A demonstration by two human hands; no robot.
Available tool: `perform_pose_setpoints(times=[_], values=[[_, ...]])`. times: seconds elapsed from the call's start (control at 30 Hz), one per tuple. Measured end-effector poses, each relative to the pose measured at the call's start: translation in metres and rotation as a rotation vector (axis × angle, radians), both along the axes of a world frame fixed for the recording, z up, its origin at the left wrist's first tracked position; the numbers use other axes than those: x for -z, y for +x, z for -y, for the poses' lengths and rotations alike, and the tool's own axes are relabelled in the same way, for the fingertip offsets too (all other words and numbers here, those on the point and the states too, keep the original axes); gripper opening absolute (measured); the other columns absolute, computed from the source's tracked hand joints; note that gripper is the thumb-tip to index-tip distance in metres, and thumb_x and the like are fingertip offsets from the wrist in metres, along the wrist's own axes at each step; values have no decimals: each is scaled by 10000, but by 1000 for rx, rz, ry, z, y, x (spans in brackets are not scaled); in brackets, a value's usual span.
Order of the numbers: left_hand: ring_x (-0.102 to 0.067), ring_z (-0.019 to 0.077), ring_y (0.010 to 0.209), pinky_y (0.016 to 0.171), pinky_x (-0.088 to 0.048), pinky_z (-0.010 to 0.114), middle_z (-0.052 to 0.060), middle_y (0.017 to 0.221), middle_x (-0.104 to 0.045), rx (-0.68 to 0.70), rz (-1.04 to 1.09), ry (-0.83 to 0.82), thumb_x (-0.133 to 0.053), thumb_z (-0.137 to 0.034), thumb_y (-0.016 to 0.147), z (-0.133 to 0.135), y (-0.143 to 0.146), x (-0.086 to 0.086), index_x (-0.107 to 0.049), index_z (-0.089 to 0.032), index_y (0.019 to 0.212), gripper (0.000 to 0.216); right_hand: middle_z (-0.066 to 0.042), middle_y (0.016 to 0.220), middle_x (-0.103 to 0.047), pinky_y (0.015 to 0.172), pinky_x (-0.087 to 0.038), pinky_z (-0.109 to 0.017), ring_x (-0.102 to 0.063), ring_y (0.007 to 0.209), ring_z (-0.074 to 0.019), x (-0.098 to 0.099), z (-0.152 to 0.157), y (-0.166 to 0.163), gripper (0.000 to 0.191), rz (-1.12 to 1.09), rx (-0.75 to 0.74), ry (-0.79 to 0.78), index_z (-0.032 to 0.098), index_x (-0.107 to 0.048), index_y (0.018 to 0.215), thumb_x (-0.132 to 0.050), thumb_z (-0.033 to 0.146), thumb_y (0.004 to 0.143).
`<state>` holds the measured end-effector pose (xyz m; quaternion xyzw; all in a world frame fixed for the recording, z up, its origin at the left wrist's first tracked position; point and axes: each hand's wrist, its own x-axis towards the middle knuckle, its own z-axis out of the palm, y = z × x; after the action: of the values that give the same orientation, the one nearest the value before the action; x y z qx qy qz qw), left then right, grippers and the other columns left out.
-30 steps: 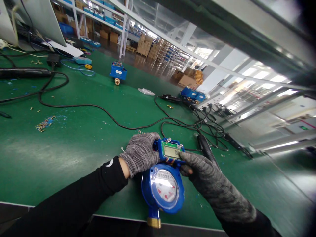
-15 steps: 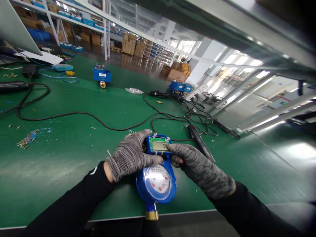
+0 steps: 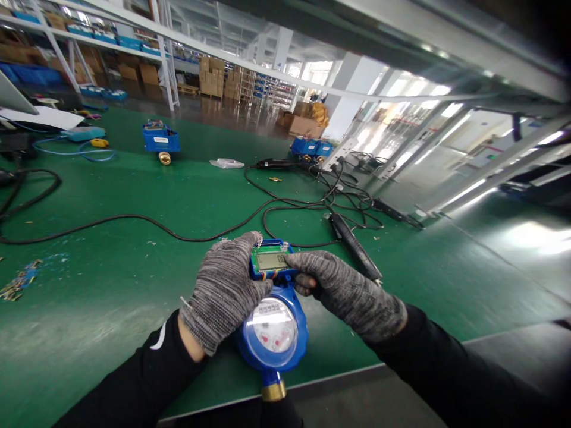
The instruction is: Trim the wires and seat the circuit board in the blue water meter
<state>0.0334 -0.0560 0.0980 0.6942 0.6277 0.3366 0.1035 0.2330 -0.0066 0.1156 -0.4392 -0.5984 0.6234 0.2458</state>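
Note:
A blue water meter (image 3: 273,333) with a round dial and a brass fitting at its near end lies at the front edge of the green bench (image 3: 116,267). Its upper part carries a small green circuit board with an LCD screen (image 3: 270,261). My left hand (image 3: 225,291), in a grey knit glove, is wrapped round the left side of that upper part. My right hand (image 3: 343,291), also gloved, presses its fingers on the right edge of the LCD screen.
A black electric screwdriver (image 3: 354,248) lies just right of my hands, its cables (image 3: 312,205) tangled behind. Another blue meter (image 3: 160,140) and two more blue meters (image 3: 310,147) stand farther back. Small brass bits (image 3: 18,284) lie at the left. Shelving with boxes fills the background.
The view has swung right, so the meter and my hands sit further left in the picture. My right fingers have slid up onto the LCD board's right edge; the left hand keeps its grip.

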Motion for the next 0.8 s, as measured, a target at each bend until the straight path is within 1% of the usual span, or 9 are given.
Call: perform_pose_setpoints(times=[0.23, 0.37, 0.43, 0.5, 0.6, 0.63, 0.67, 0.73, 0.8], values=[[-664, 347, 1128, 1041, -513, 535, 124, 1223, -707, 22, 65, -53, -863, -229, 671, -7, -3, -2, -638, -134, 1272, 649, 20, 611, -484, 623, -362, -284, -449, 590, -100, 0, 3, 3, 460, -16, -10, 51, 155, -548, 643, -674, 522, 892], [-660, 353, 1117, 1040, -502, 540, 133, 1205, -710, 38, 115, -102, -865, -225, 660, -13, -2, -3, -647, -123, 1256, 643, 20, 609, -479, 610, -357, -285, -454, 586, -104, 1, 4, 3, 470, -24, -1, 62, 157, -538, 637, -674, 530, 890], [-651, 361, 1135, 1056, -484, 558, 142, 1206, -705, 53, 195, -120, -875, -208, 629, -15, -5, 0, -646, -126, 1239, 656, 17, 619, -487, 614, -367, -281, -464, 596, -106, 2, 4, 3, 451, -36, 9, 59, 153, -559, 657, -672, 520, 893], [-633, 358, 1182, 1082, -471, 559, 145, 1249, -684, 144, 398, -166, -876, -211, 613, -16, -13, 3, -621, -140, 1248, 688, 16, 622, -492, 619, -379, -277, -467, 598, -103, 2, 4, 3, 436, -48, 6, 46, 150, -571, 665, -668, 502, 903], [-619, 323, 1236, 1082, -497, 513, 122, 1363, -626, 429, 787, -352, -835, -264, 684, -14, -32, 4, -545, -198, 1339, 719, 18, 609, -487, 612, -382, -274, -457, 584, -99, 4, 5, 2, 444, -65, -2, 29, 152, -556, 639, -663, 483, 915], [-613, 315, 1251, 1084, -500, 501, 108, 1397, -605, 492, 848, -417, -822, -280, 710, -12, -39, 2, -520, -227, 1374, 732, 18, 606, -481, 602, -376, -274, -450, 580, -99, 5, 5, 3, 452, -73, 1, 30, 153, -550, 631, -660, 485, 917], [-597, 314, 1276, 1100, -488, 497, 95, 1430, -582, 512, 859, -463, -827, -296, 715, -10, -44, 0, -499, -255, 1406, 766, 17, 606, -477, 597, -371, -274, -444, 581, -100, 6, 4, 3, 457, -76, 2, 35, 154, -549, 629, -655, 491, 919], [-528, 332, 1354, 1158, -425, 514, 82, 1493, -524, 450, 787, -471, -868, -340, 675, -7, -48, -5, -460, -289, 1459, 885, 17, 608, -462, 587, -361, -275, -429, 582, -104, 9, 4, 5, 471, -67, -4, 48, 158, -544, 630, -639, 514, 925], [-464, 353, 1406, 1188, -376, 536, 90, 1529, -479, 352, 715, -405, -893, -408, 631, -6, -43, -8, -411, -284, 1505, 1005, 18, 612, -452, 586, -363, -277, -423, 585, -108, 11, 3, 8, 467, -57, -16, 62, 164, -547, 638, -630, 522, 926]])
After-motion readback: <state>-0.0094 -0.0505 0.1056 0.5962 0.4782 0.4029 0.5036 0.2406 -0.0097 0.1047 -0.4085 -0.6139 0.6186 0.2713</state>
